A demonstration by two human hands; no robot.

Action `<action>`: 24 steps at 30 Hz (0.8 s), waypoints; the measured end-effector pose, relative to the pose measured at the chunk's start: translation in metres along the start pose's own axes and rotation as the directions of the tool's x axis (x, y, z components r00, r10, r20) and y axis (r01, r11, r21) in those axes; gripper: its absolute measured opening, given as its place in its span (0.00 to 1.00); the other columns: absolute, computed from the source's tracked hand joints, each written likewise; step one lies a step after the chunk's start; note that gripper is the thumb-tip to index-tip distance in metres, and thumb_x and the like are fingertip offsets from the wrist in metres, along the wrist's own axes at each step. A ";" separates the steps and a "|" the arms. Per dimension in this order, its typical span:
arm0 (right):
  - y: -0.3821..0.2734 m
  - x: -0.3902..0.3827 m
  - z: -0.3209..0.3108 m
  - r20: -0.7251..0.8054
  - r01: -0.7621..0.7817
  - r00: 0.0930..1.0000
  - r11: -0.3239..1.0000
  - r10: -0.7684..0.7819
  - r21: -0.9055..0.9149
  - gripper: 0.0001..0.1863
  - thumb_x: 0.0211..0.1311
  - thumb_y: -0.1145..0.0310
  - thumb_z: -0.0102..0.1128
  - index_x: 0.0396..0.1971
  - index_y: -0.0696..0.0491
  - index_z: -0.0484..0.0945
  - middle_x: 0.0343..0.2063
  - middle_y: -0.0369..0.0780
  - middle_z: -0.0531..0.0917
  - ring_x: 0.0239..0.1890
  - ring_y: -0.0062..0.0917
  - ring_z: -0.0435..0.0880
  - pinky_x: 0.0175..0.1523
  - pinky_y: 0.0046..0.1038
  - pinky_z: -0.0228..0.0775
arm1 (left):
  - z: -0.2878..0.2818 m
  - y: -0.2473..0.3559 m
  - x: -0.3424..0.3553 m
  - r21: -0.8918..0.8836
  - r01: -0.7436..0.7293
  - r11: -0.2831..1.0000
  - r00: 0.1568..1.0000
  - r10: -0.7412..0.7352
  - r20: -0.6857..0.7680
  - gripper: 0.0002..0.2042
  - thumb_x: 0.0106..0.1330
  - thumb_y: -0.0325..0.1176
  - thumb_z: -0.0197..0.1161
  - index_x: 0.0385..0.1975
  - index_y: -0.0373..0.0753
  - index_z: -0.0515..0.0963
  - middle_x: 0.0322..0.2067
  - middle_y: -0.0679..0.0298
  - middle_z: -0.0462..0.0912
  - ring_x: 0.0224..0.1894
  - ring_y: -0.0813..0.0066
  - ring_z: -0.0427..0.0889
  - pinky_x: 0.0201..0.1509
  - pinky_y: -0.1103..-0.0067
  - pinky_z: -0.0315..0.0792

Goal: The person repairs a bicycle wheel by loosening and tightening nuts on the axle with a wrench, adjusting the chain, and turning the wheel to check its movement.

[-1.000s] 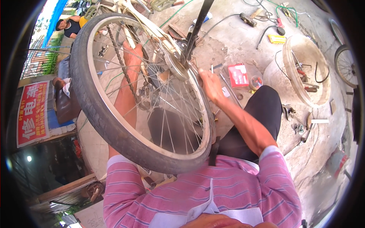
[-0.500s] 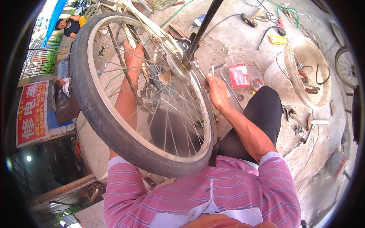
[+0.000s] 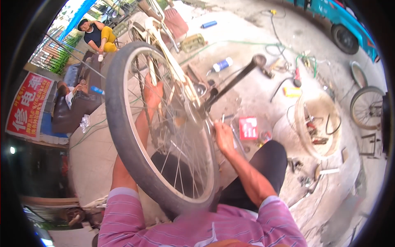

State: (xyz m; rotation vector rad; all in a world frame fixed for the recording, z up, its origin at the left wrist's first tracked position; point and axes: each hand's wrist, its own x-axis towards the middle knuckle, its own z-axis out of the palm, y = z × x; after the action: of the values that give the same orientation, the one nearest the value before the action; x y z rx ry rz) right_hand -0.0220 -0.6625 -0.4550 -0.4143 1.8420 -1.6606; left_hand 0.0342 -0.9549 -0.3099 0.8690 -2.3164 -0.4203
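A bicycle stands in front of me. Its black-tyred spoked wheel [image 3: 120, 123] is nearest, and the cream frame [image 3: 177, 68] stretches away behind it. My left hand [image 3: 153, 91], partly seen through the spokes, is wrapped round a cream frame tube near the chain [image 3: 145, 103]. On the wheel's right side, close to the hub area, my right hand [image 3: 223, 135] has its fingers closed. A short pale stub [image 3: 223, 118] sticks up at those fingers; its kind is too small to tell. A dark tube [image 3: 234, 80] with a round end slants up beside the hub.
A red box [image 3: 248, 128] lies right of my right hand. Further right stands a pale round tub [image 3: 302, 123] with tools inside. A blue-and-white tube [image 3: 222, 64], a yellow packet [image 3: 292, 92], cables and loose wheels [image 3: 366, 108] lie beyond. One person [image 3: 98, 37] sits far left, another lies on a sofa.
The view has tilted up and outward, bringing in a blue vehicle and more of the seated person. Both hands keep their places on the bicycle.
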 end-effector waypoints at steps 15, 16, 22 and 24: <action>-0.027 -0.034 -0.024 0.046 -0.057 0.997 0.997 0.055 0.052 0.30 0.73 0.45 0.42 0.40 0.60 0.81 0.24 0.45 0.81 0.30 0.32 0.81 0.40 0.36 0.72 | 0.017 -0.017 -0.004 0.003 0.046 0.999 0.995 -0.045 -0.087 0.32 0.60 0.40 0.64 0.63 0.32 0.64 0.47 0.38 0.80 0.49 0.39 0.80 0.51 0.58 0.73; -0.029 -0.037 -0.016 0.010 -0.078 0.997 0.983 0.077 0.163 0.26 0.76 0.49 0.43 0.35 0.57 0.80 0.19 0.30 0.68 0.23 0.16 0.64 0.30 0.22 0.55 | 0.017 -0.048 0.000 0.127 0.076 0.989 0.991 -0.061 -0.117 0.32 0.60 0.40 0.63 0.63 0.30 0.64 0.46 0.36 0.80 0.50 0.40 0.81 0.52 0.59 0.73; 0.009 -0.009 -0.011 -0.004 -0.096 0.995 0.977 0.098 0.192 0.29 0.74 0.48 0.46 0.24 0.58 0.80 0.17 0.29 0.70 0.21 0.14 0.63 0.28 0.23 0.53 | 0.009 0.005 -0.003 -0.011 0.214 0.977 0.976 -0.213 0.033 0.26 0.57 0.28 0.66 0.56 0.30 0.69 0.48 0.46 0.80 0.49 0.53 0.81 0.56 0.64 0.72; 0.017 0.002 0.002 0.060 -0.025 0.998 0.976 0.013 0.217 0.27 0.74 0.50 0.49 0.23 0.58 0.79 0.16 0.29 0.69 0.20 0.14 0.63 0.27 0.23 0.53 | 0.001 0.012 -0.003 -0.021 0.236 0.972 0.972 -0.236 -0.004 0.25 0.57 0.27 0.65 0.56 0.32 0.70 0.43 0.49 0.82 0.45 0.55 0.82 0.54 0.66 0.73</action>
State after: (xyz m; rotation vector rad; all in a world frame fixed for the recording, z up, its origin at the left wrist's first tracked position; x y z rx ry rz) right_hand -0.0200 -0.6625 -0.4718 -0.3464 1.5954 -1.7948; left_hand 0.0294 -0.9442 -0.3065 1.1393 -2.2065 -0.5393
